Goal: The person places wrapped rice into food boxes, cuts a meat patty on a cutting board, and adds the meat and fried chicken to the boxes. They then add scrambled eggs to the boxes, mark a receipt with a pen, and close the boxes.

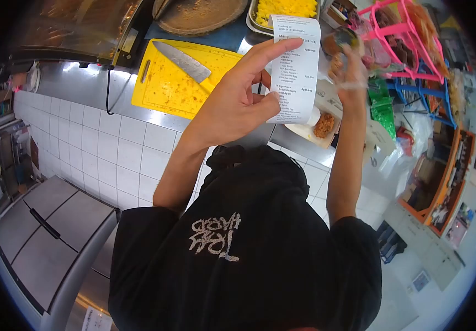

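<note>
My left hand (246, 91) holds a long printed paper receipt (298, 71) upright between thumb and fingers, its index finger lying along the print. Off to the right, my raised right hand (349, 74) is smeared by motion beside clear plastic wrapping; whether it grips anything does not show. Below the receipt, partly behind it, an open food box (330, 139) holds a brown minced-looking food (324, 127). Left of my left hand, a large knife (185, 62) lies across a yellow cutting board (158, 88) with crumbs on it.
A metal tray of yellow scrambled-looking food (286, 10) and a round brown board (199, 16) stand at the back. Pink (406, 36) and blue racks (423, 99) with packets crowd the right, near a green packet (381, 107). A steel cabinet (50, 237) stands lower left.
</note>
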Available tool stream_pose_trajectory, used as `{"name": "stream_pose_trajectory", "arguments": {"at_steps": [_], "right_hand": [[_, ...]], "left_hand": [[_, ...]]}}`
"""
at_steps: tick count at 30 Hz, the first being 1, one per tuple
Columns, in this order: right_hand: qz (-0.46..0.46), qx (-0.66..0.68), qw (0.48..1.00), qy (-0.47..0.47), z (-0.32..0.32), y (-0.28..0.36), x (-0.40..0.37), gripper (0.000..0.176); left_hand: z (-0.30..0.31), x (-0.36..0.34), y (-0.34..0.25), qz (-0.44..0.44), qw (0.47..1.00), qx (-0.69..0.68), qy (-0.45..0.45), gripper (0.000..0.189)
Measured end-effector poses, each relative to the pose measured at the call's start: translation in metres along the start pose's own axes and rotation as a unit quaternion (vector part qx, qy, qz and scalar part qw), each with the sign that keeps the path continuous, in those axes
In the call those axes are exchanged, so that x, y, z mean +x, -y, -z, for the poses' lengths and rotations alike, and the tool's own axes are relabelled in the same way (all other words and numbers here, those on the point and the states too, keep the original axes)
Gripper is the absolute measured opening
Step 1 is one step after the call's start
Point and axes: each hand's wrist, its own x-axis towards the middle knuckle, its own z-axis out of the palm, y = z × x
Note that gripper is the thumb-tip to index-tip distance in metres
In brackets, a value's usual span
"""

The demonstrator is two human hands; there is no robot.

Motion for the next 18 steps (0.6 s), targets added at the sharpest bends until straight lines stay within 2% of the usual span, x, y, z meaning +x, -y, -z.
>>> {"name": "stream_pose_trajectory", "arguments": {"at_steps": [2,3,4,5,7,8,10,12,17,18], "right_hand": [[0.068,-0.194,0.978,-0.035,-0.027,-0.009,0.050,0.027],[0.128,-0.375,0.915,-0.072,-0.035,-0.016,0.078,0.041],[0.185,-0.539,0.815,-0.105,-0.044,-0.020,0.100,0.055],[0.187,-0.543,0.813,-0.100,-0.057,-0.024,0.112,0.055],[0.214,-0.700,0.675,-0.098,-0.085,-0.034,0.131,0.043],[0.218,-0.703,0.671,-0.091,-0.092,-0.041,0.140,0.043],[0.214,-0.772,0.599,-0.010,-0.098,-0.061,0.159,0.041],[0.201,-0.803,0.560,0.025,-0.107,-0.077,0.163,0.041],[0.191,-0.819,0.539,0.052,-0.120,-0.095,0.162,0.041],[0.195,-0.817,0.540,0.054,-0.120,-0.095,0.164,0.041]], "left_hand": [[0.006,-0.003,-0.002,-0.001,1.000,0.015,-0.010,0.067],[0.009,-0.004,-0.003,0.008,1.000,-0.010,-0.025,0.065],[0.012,-0.005,-0.003,0.017,0.998,-0.035,-0.041,0.063],[0.017,-0.005,-0.003,0.014,0.998,-0.037,-0.047,0.063],[0.028,-0.005,-0.002,0.015,0.999,-0.011,-0.044,0.057],[0.032,-0.007,-0.002,0.012,0.998,-0.013,-0.053,0.057],[0.039,-0.009,0.000,0.004,0.997,-0.015,-0.081,0.051],[0.044,-0.012,0.001,-0.002,0.995,-0.017,-0.096,0.051],[0.055,-0.014,0.008,-0.008,0.993,-0.010,-0.118,0.052],[0.057,-0.014,0.009,0.008,0.992,-0.051,-0.116,0.052]]}}
